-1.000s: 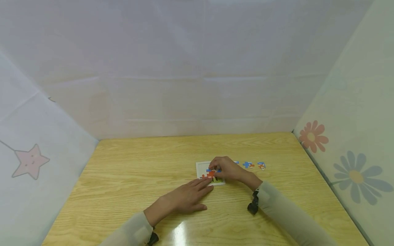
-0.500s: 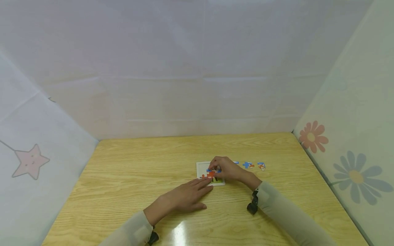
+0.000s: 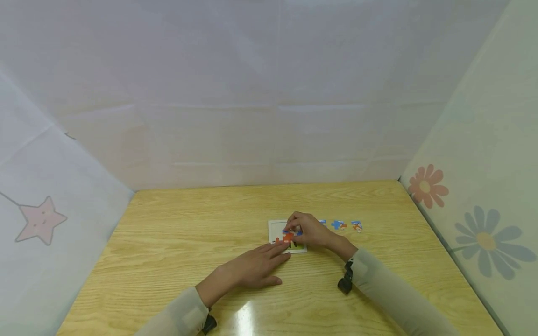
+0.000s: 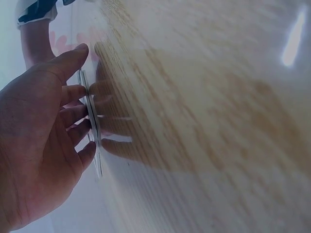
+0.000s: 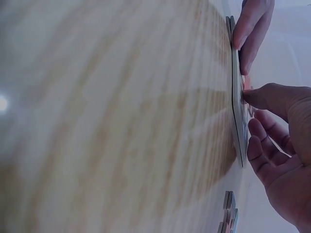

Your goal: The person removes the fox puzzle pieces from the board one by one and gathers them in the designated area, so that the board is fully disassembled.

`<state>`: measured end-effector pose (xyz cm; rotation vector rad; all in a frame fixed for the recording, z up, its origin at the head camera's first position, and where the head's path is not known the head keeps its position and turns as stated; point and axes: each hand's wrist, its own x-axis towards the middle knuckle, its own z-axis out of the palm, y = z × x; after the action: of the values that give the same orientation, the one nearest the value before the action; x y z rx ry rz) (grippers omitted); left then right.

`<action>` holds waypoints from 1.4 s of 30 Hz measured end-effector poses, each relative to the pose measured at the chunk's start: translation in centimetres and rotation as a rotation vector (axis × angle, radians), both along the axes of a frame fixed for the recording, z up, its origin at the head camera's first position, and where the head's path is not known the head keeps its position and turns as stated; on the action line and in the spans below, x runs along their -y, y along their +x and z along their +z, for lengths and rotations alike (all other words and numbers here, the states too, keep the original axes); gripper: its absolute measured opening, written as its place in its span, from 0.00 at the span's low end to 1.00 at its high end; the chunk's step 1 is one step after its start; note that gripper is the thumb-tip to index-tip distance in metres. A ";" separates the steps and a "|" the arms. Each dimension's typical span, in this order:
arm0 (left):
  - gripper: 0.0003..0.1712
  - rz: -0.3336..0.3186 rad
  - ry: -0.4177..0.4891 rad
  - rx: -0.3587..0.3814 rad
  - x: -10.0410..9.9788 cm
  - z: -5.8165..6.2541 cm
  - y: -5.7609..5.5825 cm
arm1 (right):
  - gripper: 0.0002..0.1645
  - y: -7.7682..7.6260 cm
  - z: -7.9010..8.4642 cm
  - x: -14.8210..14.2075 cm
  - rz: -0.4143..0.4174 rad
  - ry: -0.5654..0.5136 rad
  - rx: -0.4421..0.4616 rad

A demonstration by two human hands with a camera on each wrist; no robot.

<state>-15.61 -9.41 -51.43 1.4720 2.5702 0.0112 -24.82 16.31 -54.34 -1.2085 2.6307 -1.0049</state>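
Observation:
A small white-framed jigsaw puzzle board lies on the table, partly filled with red, blue and green pieces. My left hand is laid flat, its straight fingertips resting on the near left edge of the board. In the left wrist view, those fingers reach over the board's edge. My right hand bends over the board's right side and pinches a red-and-blue puzzle piece between thumb and fingers. From the right wrist, the thumb shows right at the board's top surface; the piece is mostly hidden.
Right of the board, loose puzzle pieces lie in a row: one partly behind the right hand, a blue one and an orange-and-blue one. The wooden table is bordered by pale cloth walls at the back and sides.
Almost nothing moves: both hands keep their places on the board. The red-and-blue piece under the right fingers shifts very slightly.

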 end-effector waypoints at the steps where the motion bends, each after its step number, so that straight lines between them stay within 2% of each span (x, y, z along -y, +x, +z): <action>1: 0.42 -0.001 0.001 -0.003 0.0 0.0 0.0 | 0.12 0.0 0.0 0.0 -0.001 -0.004 -0.004; 13: 0.42 -0.013 0.013 -0.018 0.1 -0.1 -0.2 | 0.12 0.0 -0.3 -0.2 0.021 -0.055 -0.030; 21: 0.42 -0.001 -0.001 0.000 0.1 -0.2 -0.1 | 0.15 0.1 -0.4 -0.3 0.005 -0.052 -0.009; 29: 0.42 0.005 0.001 -0.003 -0.1 -0.2 0.0 | 0.14 0.2 -0.5 -0.4 0.001 -0.068 -0.046; 35: 0.42 0.003 -0.003 -0.016 -0.1 -0.4 -0.1 | 0.13 0.3 -0.2 -0.9 0.004 -0.093 -0.033; 42: 0.43 0.011 -0.004 0.002 0.0 -0.3 0.0 | 0.13 0.4 0.2 -1.2 -0.038 -0.099 -0.038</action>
<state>-15.59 -9.36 -51.69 1.4564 2.5753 0.0087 -24.46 17.54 -54.15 -1.2131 2.6712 -1.1429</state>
